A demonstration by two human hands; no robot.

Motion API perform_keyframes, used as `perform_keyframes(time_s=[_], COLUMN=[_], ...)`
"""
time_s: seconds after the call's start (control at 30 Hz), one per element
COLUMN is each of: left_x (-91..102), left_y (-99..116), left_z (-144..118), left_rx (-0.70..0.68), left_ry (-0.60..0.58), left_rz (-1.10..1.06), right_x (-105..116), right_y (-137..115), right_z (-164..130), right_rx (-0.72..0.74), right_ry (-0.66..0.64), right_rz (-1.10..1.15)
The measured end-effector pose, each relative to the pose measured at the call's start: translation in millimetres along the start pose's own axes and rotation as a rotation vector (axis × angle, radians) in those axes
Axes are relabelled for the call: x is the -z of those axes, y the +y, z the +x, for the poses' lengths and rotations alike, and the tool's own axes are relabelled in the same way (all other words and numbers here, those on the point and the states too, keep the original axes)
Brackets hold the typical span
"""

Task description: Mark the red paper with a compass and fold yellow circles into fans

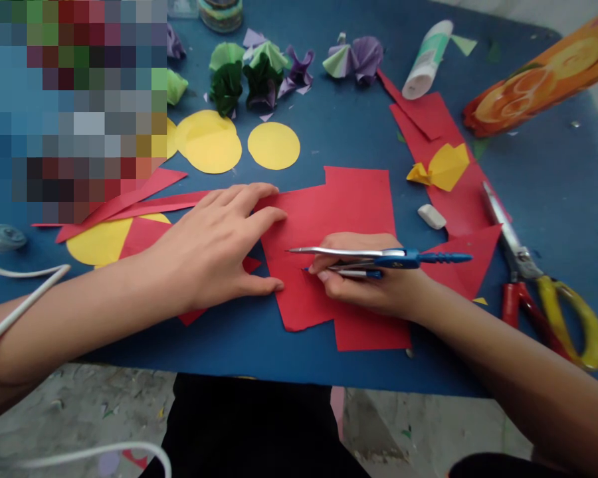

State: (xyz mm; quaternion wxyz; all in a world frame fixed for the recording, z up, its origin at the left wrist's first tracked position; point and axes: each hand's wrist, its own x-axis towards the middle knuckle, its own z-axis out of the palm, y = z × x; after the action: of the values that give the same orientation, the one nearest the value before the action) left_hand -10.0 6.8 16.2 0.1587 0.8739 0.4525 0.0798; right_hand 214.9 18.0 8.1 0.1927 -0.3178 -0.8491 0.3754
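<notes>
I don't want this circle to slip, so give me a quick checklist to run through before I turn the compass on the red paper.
1. Paper held down: ok, the left hand lies flat on the red paper.
2. Compass gripped: ok, the right hand holds the blue compass.
3. Needle point planted: cannot tell, the compass lies nearly flat over the fingers.
4. Pencil tip on the paper: cannot tell, too small to see.
5. Sweep clear: ok on the right, where the eraser and scissors lie apart from the sheet; not ok on the left, where the holding hand is close.
</notes>
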Motion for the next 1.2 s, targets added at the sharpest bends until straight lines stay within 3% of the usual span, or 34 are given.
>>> perform_keyframes(time_s=[0.2,0.47,1.2], left_x=[0.3,-0.7,0.7], left_y=[-3,0,1], left_z=[-1,0,-1], left_rx=[-0.026,-0.009,0.001], left_ry=[-0.007,0.013,0.006], left_rz=[-0.003,-0.002,-0.015], right_x=[8,16,12], right_y=[-3,3,7], right_z=[-2,-3,-2], right_rx=[-0.106,-0.017,0.006], right_ry=[0.017,-0.012,0.015], right_rz=[0.146,0.044,0.002])
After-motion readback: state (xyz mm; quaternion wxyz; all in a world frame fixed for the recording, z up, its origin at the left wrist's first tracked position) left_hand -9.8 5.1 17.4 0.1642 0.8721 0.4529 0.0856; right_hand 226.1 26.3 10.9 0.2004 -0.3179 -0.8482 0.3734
